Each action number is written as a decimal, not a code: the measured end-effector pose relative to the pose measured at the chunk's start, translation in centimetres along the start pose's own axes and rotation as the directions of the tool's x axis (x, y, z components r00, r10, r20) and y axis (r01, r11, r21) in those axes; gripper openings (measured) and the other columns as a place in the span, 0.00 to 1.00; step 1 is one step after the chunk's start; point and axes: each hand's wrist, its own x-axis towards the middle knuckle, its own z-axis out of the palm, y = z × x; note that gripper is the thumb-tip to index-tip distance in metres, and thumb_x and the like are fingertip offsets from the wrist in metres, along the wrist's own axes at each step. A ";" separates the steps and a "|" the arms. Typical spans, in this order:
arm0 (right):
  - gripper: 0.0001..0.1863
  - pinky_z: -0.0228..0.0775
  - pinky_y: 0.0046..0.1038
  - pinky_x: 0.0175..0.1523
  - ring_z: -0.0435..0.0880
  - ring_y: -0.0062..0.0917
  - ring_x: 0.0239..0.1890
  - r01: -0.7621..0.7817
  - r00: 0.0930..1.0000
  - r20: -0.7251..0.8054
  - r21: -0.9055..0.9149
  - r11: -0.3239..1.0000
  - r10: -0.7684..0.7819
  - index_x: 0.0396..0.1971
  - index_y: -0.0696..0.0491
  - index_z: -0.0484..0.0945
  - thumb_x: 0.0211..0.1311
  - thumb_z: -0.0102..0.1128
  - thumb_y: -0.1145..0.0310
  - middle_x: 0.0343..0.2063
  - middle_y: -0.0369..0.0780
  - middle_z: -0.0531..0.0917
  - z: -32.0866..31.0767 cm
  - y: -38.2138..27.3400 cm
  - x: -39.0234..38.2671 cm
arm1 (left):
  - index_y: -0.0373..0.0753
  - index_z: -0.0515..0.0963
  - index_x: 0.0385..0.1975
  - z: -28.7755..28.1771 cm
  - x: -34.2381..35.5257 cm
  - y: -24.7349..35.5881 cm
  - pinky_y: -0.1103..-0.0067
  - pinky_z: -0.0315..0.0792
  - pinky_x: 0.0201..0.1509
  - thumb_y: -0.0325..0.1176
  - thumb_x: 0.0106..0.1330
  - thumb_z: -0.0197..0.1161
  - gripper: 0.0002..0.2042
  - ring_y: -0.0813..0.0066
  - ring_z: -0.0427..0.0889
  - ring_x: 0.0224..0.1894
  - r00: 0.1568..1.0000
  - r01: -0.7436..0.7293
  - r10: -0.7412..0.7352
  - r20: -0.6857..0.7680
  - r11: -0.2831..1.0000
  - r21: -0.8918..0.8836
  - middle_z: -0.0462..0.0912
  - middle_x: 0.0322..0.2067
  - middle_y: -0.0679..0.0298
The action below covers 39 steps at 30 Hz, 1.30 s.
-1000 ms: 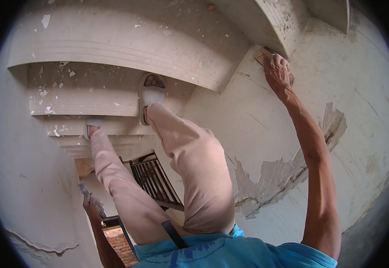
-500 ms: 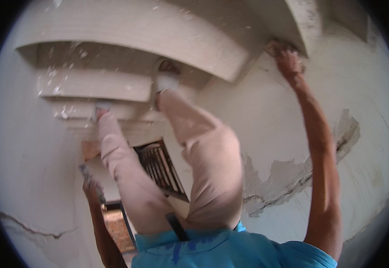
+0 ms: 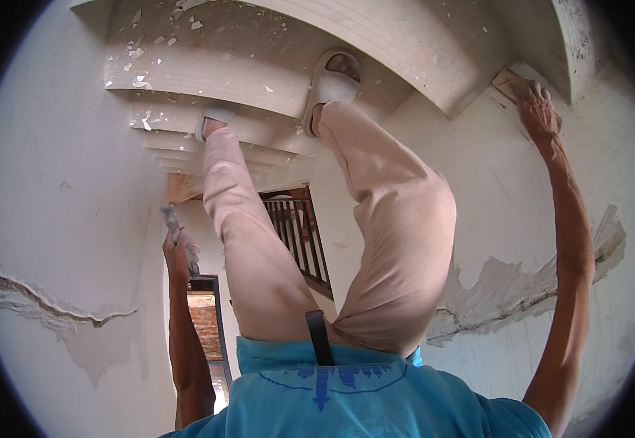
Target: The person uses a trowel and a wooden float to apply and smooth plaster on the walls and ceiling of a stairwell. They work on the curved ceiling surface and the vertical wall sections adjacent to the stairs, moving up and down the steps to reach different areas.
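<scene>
My right hand point(image 3: 540, 113) is raised to the wall at the upper right, beside the end of a stair step. Its fingers are closed over a flat, tan-edged block point(image 3: 505, 83) that lies against the wall; most of it is hidden under the palm. On the left, low beside my leg, my left hand point(image 3: 177, 255) grips a grey, dust-coated hand tool point(image 3: 170, 219). A flat end sticks out past the fingers, and its exact kind is unclear. Pale flakes point(image 3: 140, 82) lie scattered over the stair steps point(image 3: 208, 58).
My sandalled feet point(image 3: 335, 84) stand on different steps. The right wall has a cracked, peeled patch point(image 3: 500, 292); another crack point(image 3: 47, 299) crosses the left wall. A barred opening point(image 3: 299, 230) and a doorway point(image 3: 204, 321) showing brick appear beyond my legs.
The whole scene has shifted to the right in the picture as my head moved. My right hand stays at the wall by the step, and both hands keep their hold.
</scene>
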 end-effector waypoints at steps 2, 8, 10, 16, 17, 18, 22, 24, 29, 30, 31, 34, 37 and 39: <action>0.16 0.67 0.38 0.56 0.74 0.37 0.55 -0.099 0.994 0.039 -0.012 0.995 0.100 0.49 0.52 0.80 0.66 0.50 0.66 0.49 0.45 0.78 -0.3 0.1 0.1 | 0.33 0.72 0.57 -0.1 -0.4 0.2 0.81 0.71 0.20 0.39 0.71 0.58 0.20 0.78 0.78 0.21 1.000 -0.009 0.009 0.003 1.000 0.016 0.78 0.26 0.63; 0.17 0.68 0.39 0.56 0.74 0.38 0.53 -0.155 0.987 -0.021 0.066 0.986 0.157 0.52 0.56 0.77 0.68 0.50 0.64 0.49 0.45 0.77 1.0 -4.8 -2.5 | 0.33 0.72 0.57 0.0 -0.9 0.0 0.81 0.71 0.20 0.41 0.71 0.58 0.21 0.77 0.78 0.22 1.000 -0.027 0.027 -0.009 0.998 0.056 0.78 0.27 0.62; 0.17 0.68 0.39 0.56 0.74 0.38 0.52 -0.191 0.981 0.085 0.332 0.924 0.172 0.52 0.55 0.77 0.67 0.51 0.65 0.48 0.44 0.76 1.3 -7.9 -5.1 | 0.33 0.72 0.56 -0.1 -0.1 0.3 0.80 0.71 0.20 0.41 0.71 0.58 0.21 0.77 0.77 0.21 0.999 -0.033 0.033 -0.002 0.997 0.071 0.78 0.26 0.62; 0.14 0.68 0.40 0.54 0.74 0.37 0.52 -0.161 0.978 -0.129 0.032 0.986 0.164 0.49 0.51 0.78 0.67 0.53 0.64 0.48 0.43 0.77 -1.3 0.4 -3.1 | 0.35 0.73 0.53 -1.4 1.5 -2.9 0.80 0.68 0.18 0.34 0.68 0.56 0.16 0.78 0.73 0.18 0.992 -0.125 0.125 0.020 0.991 0.038 0.73 0.21 0.66; 0.14 0.67 0.41 0.54 0.74 0.38 0.52 -0.162 0.983 -0.113 -0.206 0.965 0.141 0.49 0.50 0.79 0.68 0.52 0.63 0.49 0.43 0.77 0.2 1.2 -2.3 | 0.36 0.73 0.53 -0.6 0.5 -2.4 0.80 0.68 0.17 0.34 0.68 0.56 0.16 0.78 0.73 0.17 0.998 -0.066 0.067 -0.016 0.997 0.027 0.73 0.21 0.66; 0.15 0.66 0.39 0.55 0.72 0.36 0.53 -0.254 0.962 -0.145 -0.143 0.957 0.233 0.49 0.50 0.79 0.68 0.51 0.62 0.50 0.42 0.77 2.8 0.6 -3.4 | 0.36 0.73 0.53 -0.6 0.3 -1.0 0.80 0.67 0.16 0.33 0.68 0.55 0.16 0.79 0.73 0.17 1.000 -0.005 0.006 -0.020 0.999 0.037 0.74 0.21 0.66; 0.16 0.67 0.37 0.52 0.71 0.33 0.54 0.048 0.982 0.186 -0.318 0.947 0.013 0.51 0.47 0.78 0.64 0.52 0.63 0.49 0.38 0.76 -1.9 -6.5 -5.8 | 0.36 0.73 0.54 -0.1 0.7 -0.5 0.81 0.68 0.16 0.35 0.69 0.57 0.16 0.79 0.73 0.17 1.000 0.008 -0.008 -0.014 1.000 -0.028 0.75 0.22 0.65; 0.17 0.70 0.36 0.45 0.71 0.31 0.53 0.241 0.947 0.292 -0.364 0.900 -0.135 0.51 0.46 0.78 0.62 0.55 0.62 0.46 0.37 0.77 1.7 -7.6 -6.4 | 0.36 0.73 0.54 0.2 0.7 -0.6 0.81 0.68 0.16 0.35 0.69 0.57 0.16 0.79 0.73 0.17 1.000 0.016 -0.017 -0.012 0.998 -0.054 0.75 0.22 0.64; 0.19 0.64 0.38 0.53 0.71 0.35 0.53 -0.121 0.991 0.014 -0.296 0.947 0.131 0.53 0.51 0.75 0.63 0.53 0.62 0.50 0.43 0.76 -2.6 -0.8 -2.7 | 0.36 0.73 0.54 0.1 0.5 -1.6 0.80 0.68 0.17 0.35 0.69 0.57 0.16 0.78 0.73 0.17 1.000 0.017 -0.017 -0.011 0.998 -0.055 0.76 0.23 0.64; 0.20 0.64 0.38 0.52 0.71 0.34 0.54 -0.235 0.968 -0.111 -0.094 0.968 0.224 0.54 0.51 0.74 0.62 0.52 0.64 0.50 0.43 0.76 -2.4 0.5 -2.7 | 0.36 0.73 0.54 -0.2 1.6 -1.5 0.80 0.68 0.17 0.35 0.69 0.57 0.16 0.78 0.73 0.17 1.000 -0.008 0.008 0.002 1.000 -0.027 0.76 0.22 0.64; 0.20 0.64 0.38 0.53 0.71 0.35 0.54 -0.251 0.966 -0.078 -0.054 0.966 0.246 0.54 0.51 0.74 0.62 0.52 0.64 0.50 0.43 0.76 -2.2 0.5 -2.6 | 0.37 0.73 0.54 -0.8 1.8 -2.0 0.80 0.68 0.17 0.35 0.69 0.57 0.16 0.78 0.73 0.17 1.000 -0.021 0.021 0.002 1.000 -0.006 0.76 0.22 0.64; 0.18 0.64 0.38 0.54 0.70 0.34 0.55 -0.104 0.985 0.106 -0.276 0.955 0.138 0.51 0.51 0.76 0.63 0.53 0.63 0.49 0.41 0.76 -2.9 -3.0 -4.7 | 0.37 0.73 0.53 -1.2 1.7 -2.7 0.80 0.68 0.17 0.36 0.69 0.57 0.16 0.78 0.73 0.17 1.000 -0.023 0.023 -0.004 0.999 -0.030 0.76 0.22 0.64; 0.18 0.66 0.36 0.54 0.70 0.32 0.55 0.081 0.951 0.302 -0.060 0.995 -0.059 0.52 0.50 0.76 0.64 0.53 0.63 0.50 0.37 0.76 -2.6 -6.6 -7.6 | 0.37 0.73 0.54 -0.8 1.7 -1.6 0.80 0.68 0.17 0.37 0.69 0.58 0.17 0.78 0.73 0.16 1.000 -0.001 -0.001 -0.022 0.998 -0.060 0.75 0.22 0.64; 0.20 0.66 0.34 0.55 0.70 0.30 0.54 0.108 0.985 0.130 0.020 0.994 -0.110 0.55 0.50 0.76 0.64 0.53 0.64 0.51 0.36 0.76 -4.0 -5.1 -7.5 | 0.38 0.73 0.55 -0.3 1.0 -1.4 0.80 0.68 0.16 0.38 0.69 0.59 0.17 0.78 0.73 0.16 0.999 0.010 -0.012 -0.036 0.998 -0.069 0.75 0.21 0.64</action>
